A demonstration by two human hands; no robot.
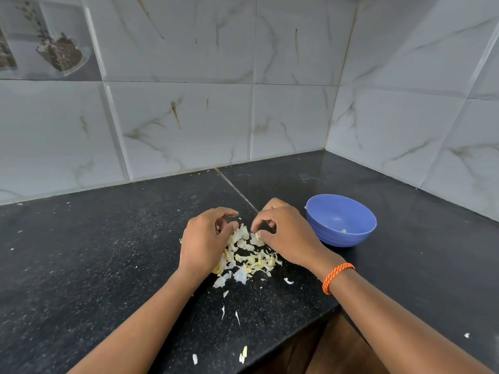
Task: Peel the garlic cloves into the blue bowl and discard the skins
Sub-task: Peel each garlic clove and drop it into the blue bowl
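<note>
A pile of pale garlic skins [247,259] lies on the black countertop between my hands. My left hand [205,240] rests on the pile's left side. Its fingers are curled, its thumb tip sits at the top skin, and I see nothing held between them. My right hand [283,234] is at the pile's upper right, its thumb and curled forefinger pinching a skin piece. The blue bowl [361,211] stands just right of my right hand, with a few small pale bits at its bottom. Any cloves under my hands are hidden.
Stray skin flakes [244,354] are scattered toward the counter's front edge [310,323], which steps back at the right. Tiled walls meet in a corner behind the bowl. An orange band [336,276] circles my right wrist.
</note>
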